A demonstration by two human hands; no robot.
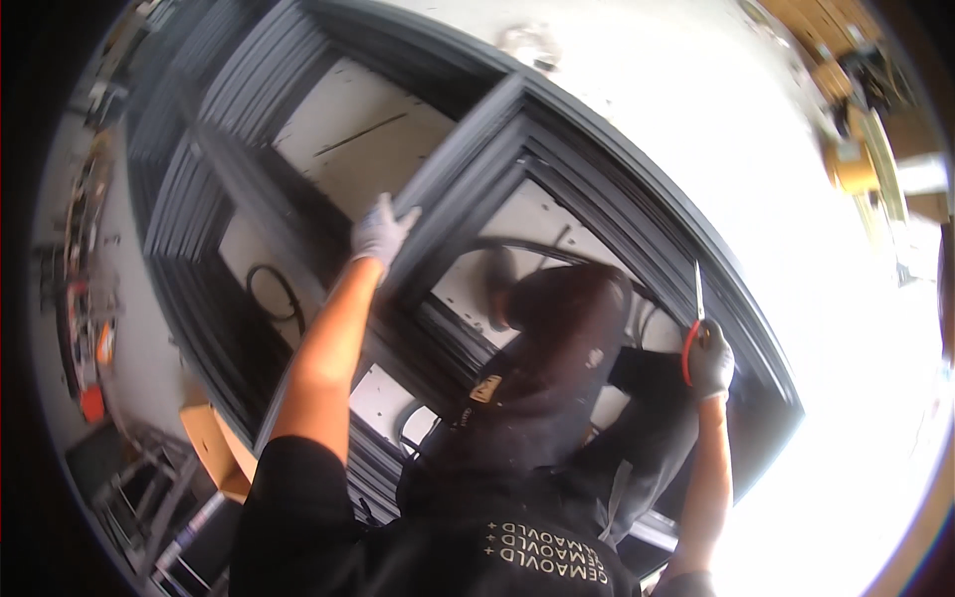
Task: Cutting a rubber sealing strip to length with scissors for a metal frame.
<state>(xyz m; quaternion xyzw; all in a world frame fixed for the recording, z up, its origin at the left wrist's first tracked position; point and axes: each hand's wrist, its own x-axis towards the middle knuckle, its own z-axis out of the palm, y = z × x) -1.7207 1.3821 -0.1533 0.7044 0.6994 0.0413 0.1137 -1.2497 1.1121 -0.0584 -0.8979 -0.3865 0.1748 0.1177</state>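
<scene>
A large stack of dark grey window frames (597,119) lies below me, divided by crossbars. My left hand (381,237), in a pale glove, grips a crossbar (463,149) of the top frame, thumb on one side and fingers on the other. On the right, my gloved right hand (711,363) is closed round the red handles of a pair of scissors (699,298). Their blades point away from me, over the frame's right side. My legs (547,368) stand inside the frame's openings.
Black strips or cords, including a looped one (276,297), lie on the floor inside the openings. An open cardboard box (214,453) stands at lower left by a dark metal rack (149,497). Tools and materials line the far left. Boxes and a yellow object (854,169) sit at upper right.
</scene>
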